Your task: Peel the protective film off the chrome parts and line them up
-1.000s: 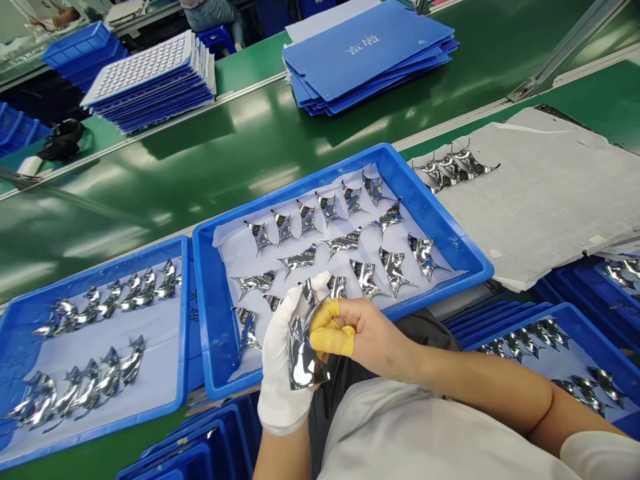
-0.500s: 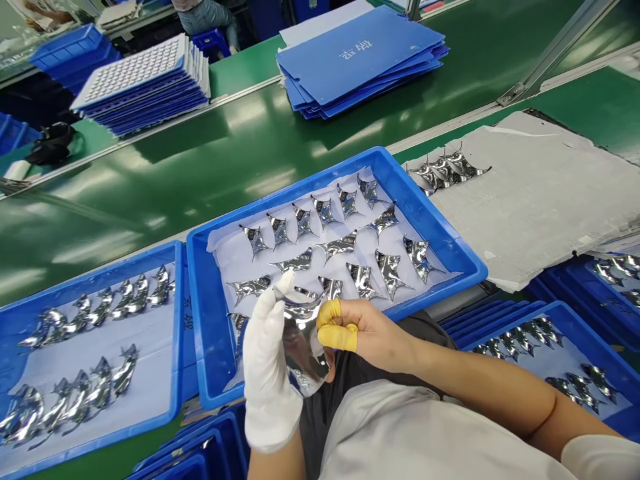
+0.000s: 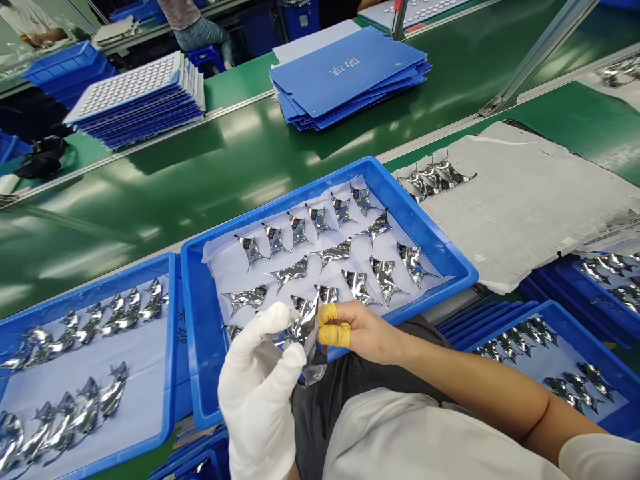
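My right hand (image 3: 363, 332), with yellow covers on the thumb and forefinger, pinches the edge of a mirror-bright curved metal piece (image 3: 311, 333). The piece is turned nearly edge-on, and its lower end looks see-through or strongly reflective. To its left is my left hand (image 3: 263, 390) in a white glove, thumb and forefinger curved and apart beside the piece. Beyond both hands, a blue tray (image 3: 453, 257) lined with white sheet holds several shiny pointed metal pieces (image 3: 334, 252) in rows. My hands partly hide the tray's near rows.
On the left, another blue tray (image 3: 173, 347) carries curved shiny parts. At right are a lower blue tray (image 3: 537, 307) and a grey board (image 3: 520, 193) with metal parts. Blue sheets (image 3: 350, 70) and a stack of white-dotted panels (image 3: 135, 93) lie across the green bench (image 3: 210, 160). A person (image 3: 197, 33) sits behind.
The metal piece has turned from facing me to nearly edge-on. My left hand has shifted left and down, its thumb and forefinger spreading. My right hand still pinches the piece's edge.
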Tool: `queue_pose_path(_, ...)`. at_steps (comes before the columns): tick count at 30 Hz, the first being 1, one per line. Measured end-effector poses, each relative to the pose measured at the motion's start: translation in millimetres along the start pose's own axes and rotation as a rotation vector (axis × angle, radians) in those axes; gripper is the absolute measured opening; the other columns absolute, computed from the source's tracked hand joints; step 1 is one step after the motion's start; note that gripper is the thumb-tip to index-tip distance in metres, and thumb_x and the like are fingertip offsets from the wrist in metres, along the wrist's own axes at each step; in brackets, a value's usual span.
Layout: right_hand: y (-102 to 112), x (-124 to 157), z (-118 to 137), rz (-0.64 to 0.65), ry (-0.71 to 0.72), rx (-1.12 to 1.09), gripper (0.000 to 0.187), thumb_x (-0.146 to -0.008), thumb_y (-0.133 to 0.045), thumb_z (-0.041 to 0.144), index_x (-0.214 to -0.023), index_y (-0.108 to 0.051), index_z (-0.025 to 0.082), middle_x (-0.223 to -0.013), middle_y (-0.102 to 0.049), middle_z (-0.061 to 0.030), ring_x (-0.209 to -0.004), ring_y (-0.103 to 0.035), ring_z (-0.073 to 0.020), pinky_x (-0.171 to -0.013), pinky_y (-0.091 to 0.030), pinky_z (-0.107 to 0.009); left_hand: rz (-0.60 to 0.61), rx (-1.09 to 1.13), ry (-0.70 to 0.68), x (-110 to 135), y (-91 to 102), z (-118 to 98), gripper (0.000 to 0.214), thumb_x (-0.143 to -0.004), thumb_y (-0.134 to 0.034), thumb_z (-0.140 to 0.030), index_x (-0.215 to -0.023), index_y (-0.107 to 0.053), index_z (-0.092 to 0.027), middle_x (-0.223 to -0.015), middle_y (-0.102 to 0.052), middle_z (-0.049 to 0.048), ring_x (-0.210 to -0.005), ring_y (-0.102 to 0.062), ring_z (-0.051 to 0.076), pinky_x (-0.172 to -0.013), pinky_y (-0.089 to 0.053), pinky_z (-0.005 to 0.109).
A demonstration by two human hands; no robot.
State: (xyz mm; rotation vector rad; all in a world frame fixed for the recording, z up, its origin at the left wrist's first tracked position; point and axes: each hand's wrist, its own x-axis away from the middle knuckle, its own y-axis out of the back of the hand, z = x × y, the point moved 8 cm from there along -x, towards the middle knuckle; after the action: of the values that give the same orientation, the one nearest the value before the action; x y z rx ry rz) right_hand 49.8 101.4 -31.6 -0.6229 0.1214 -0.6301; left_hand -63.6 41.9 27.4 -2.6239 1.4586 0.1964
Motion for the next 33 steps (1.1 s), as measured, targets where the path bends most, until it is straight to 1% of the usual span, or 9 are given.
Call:
queue_pose_path(4,2,0,3,-0.017,0.016,0.029,0.043,-0.080,-0.072,0.056,-0.078,-0.061,0.014,-0.072,-0.055,0.0010,-0.067,-0.052,-0.0096,-0.071,-0.047,-0.024,-0.004,-0.035,0.007,3,2.4,0,0.037,-0.076,-0.079,-0.018,-0.111,-0.072,-0.031,-0.104,-0.073,-0.0019,-0.103,-0.066,0.015,-0.095,-0.051,0.023)
queue_pose_path(7,2,-1,2,-0.017,0.002,0.032,0.045,-0.077,-0.073,0.058,-0.079,-0.062,0.015,-0.073,-0.056,0.0009,-0.068,-0.053,-0.0104,-0.073,-0.047,-0.026,0.003,-0.072,-0.025,5,2.0,-2,0.038,-0.074,-0.081,-0.020,-0.109,-0.073,-0.031,-0.101,-0.072,-0.0002,-0.100,-0.066,0.018,-0.093,-0.054,0.028)
queue_pose_path(10,1,-2,0,-0.004,-0.007,0.013,0.045,-0.077,-0.073,0.058,-0.080,-0.062,0.015,-0.073,-0.057,0.0005,-0.068,-0.054,-0.0112,-0.074,-0.048,-0.027,0.003,-0.086,-0.056,5,1.7,-4,0.039,-0.073,-0.082,-0.020,-0.109,-0.073,-0.030,-0.102,-0.072,0.0004,-0.102,-0.065,0.019,-0.093,-0.054,0.029)
queue_pose_path(14,4,-3,-2,-0.008,0.000,0.019,0.045,-0.077,-0.072,0.059,-0.081,-0.063,0.015,-0.075,-0.057,-0.0001,-0.070,-0.053,-0.0108,-0.075,-0.048,-0.026,-0.001,-0.073,-0.040,6,1.0,-2,0.038,-0.073,-0.081,-0.018,-0.108,-0.073,-0.031,-0.102,-0.072,-0.0007,-0.102,-0.064,0.017,-0.090,-0.054,0.025)
queue_pose_path(18,8,-3,0,-0.015,0.033,0.030,0.046,-0.078,-0.072,0.059,-0.076,-0.060,0.014,-0.072,-0.054,0.0011,-0.068,-0.051,-0.0094,-0.072,-0.047,-0.024,-0.017,-0.051,-0.011,4,-0.8,2,0.035,-0.074,-0.080,-0.017,-0.105,-0.073,-0.031,-0.101,-0.073,-0.0022,-0.100,-0.065,0.014,-0.088,-0.054,0.021)
queue_pose_path(23,16,1,10,-0.034,0.087,0.068,0.043,-0.082,-0.069,0.053,-0.069,-0.054,0.015,-0.068,-0.049,0.0021,-0.063,-0.047,-0.0084,-0.066,-0.046,-0.022,-0.031,-0.032,0.033,0,-3.5,11,0.031,-0.074,-0.079,-0.015,-0.102,-0.074,-0.029,-0.098,-0.073,-0.0017,-0.098,-0.065,0.015,-0.089,-0.053,0.024)
queue_pose_path(26,22,5,21,-0.065,0.132,0.117,0.041,-0.085,-0.068,0.049,-0.068,-0.052,0.015,-0.067,-0.047,0.0022,-0.063,-0.045,-0.0087,-0.065,-0.046,-0.022,-0.018,-0.040,0.063,-1,-6.0,17,0.030,-0.076,-0.078,-0.015,-0.103,-0.073,-0.029,-0.103,-0.073,-0.0010,-0.100,-0.065,0.015,-0.091,-0.053,0.025)
queue_pose_path(31,30,11,36,-0.091,0.211,0.222,0.037,-0.089,-0.063,0.047,-0.071,-0.055,0.016,-0.067,-0.049,0.0010,-0.064,-0.046,-0.0097,-0.067,-0.047,-0.023,-0.014,-0.051,0.105,-3,-10.3,24,0.032,-0.076,-0.078,-0.016,-0.105,-0.073,-0.029,-0.106,-0.074,-0.0024,-0.103,-0.066,0.013,-0.091,-0.052,0.019)
queue_pose_path(33,33,14,38,-0.104,0.225,0.253,0.037,-0.091,-0.061,0.047,-0.072,-0.054,0.016,-0.068,-0.050,0.0007,-0.065,-0.047,-0.0098,-0.067,-0.047,-0.023,-0.021,-0.068,0.103,-4,-12.8,26,0.031,-0.076,-0.078,-0.016,-0.105,-0.073,-0.027,-0.106,-0.074,-0.0017,-0.102,-0.067,0.014,-0.091,-0.053,0.019)
